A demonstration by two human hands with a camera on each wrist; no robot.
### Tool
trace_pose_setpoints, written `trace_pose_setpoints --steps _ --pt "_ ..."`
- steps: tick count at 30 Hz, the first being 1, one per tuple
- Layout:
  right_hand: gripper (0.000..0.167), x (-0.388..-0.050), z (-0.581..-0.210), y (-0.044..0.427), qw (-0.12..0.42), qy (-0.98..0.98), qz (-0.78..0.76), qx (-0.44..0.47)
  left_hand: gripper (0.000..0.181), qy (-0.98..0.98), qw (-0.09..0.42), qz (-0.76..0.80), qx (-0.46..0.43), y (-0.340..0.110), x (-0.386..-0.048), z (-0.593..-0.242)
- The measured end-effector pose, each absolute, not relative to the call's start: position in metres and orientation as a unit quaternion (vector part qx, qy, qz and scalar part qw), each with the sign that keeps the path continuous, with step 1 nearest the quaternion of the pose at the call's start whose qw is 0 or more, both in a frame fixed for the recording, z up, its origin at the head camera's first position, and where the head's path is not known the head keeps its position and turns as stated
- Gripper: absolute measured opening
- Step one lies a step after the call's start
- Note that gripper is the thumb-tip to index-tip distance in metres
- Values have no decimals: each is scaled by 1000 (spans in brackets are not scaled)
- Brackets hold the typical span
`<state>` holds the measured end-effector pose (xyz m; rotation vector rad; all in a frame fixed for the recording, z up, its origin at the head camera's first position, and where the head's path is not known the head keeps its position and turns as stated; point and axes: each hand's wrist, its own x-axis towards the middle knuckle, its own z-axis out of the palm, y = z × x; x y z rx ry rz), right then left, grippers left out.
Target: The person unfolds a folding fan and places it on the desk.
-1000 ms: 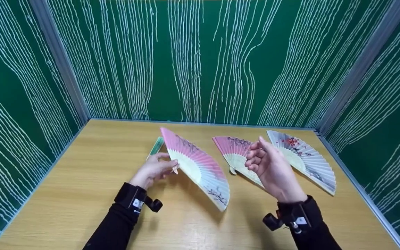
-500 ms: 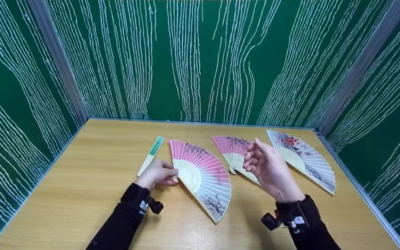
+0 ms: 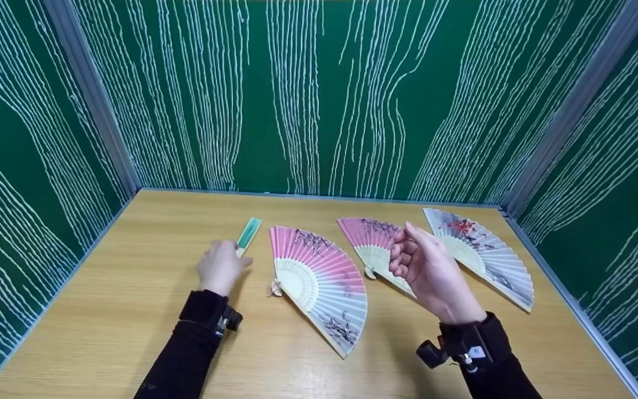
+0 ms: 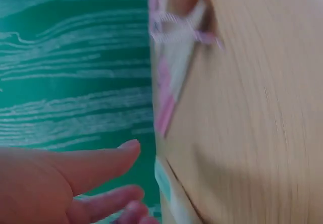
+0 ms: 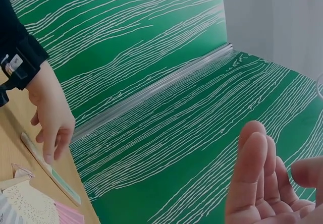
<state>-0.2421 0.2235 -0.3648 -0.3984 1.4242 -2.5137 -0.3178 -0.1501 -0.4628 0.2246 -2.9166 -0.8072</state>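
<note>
My left hand [image 3: 220, 267] hovers over a folded green fan [image 3: 248, 235], its fingers loose and gripping nothing. In the left wrist view the folded fan [image 4: 169, 191] lies just beyond the fingertips; the right wrist view shows a small gap between that fan [image 5: 61, 186] and the hand. Right of it a spread pink-and-white fan [image 3: 319, 288] with dark blossom branches lies on the table. My right hand [image 3: 435, 271] is raised with loosely bent fingers, holding nothing. It partly hides a second spread pink fan [image 3: 371, 241].
A spread grey-white fan [image 3: 485, 255] with red blossoms lies at the right side of the wooden table [image 3: 147, 244]. Green panels [image 3: 263, 111] with white wavy lines enclose the table at the back and both sides.
The left hand lowered the spread pink fan onto the table and let go of it. It then moved left to the folded green fan. The right hand stayed nearly still.
</note>
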Motion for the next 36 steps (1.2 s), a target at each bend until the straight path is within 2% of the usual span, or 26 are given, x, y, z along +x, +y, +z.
trace_pose_setpoints --steps 3,8,12,15,19,24,28,32,36 --pt "28 -242 -365 222 113 488 -856 -127 37 -974 57 -205 75 -158 -318 -468" --pt "26 -242 -367 221 106 491 -856 -123 11 -977 43 -195 67 -164 -320 -470" --pt "24 -243 -369 221 112 486 -856 -140 4 -975 -6 -211 69 -170 -319 -460" --pt "23 -243 -371 219 118 485 -855 -143 6 -973 -38 -217 67 -175 -316 -449" --pt "22 -244 -372 218 116 493 -852 -133 10 -964 -29 -259 55 -174 -310 -430" --pt "22 -245 -375 218 99 504 -848 -128 35 -909 -17 -416 -16 -138 -300 -402" --pt "31 -245 -376 216 58 557 -820 -117 50 -841 -48 -529 -106 -93 -284 -387" --pt "39 -242 -376 212 -21 649 -751 -124 45 -817 -68 -536 -202 -53 -263 -376" --pt "37 -236 -372 208 -74 673 -719 -153 36 -841 -57 -469 -264 -26 -247 -370"
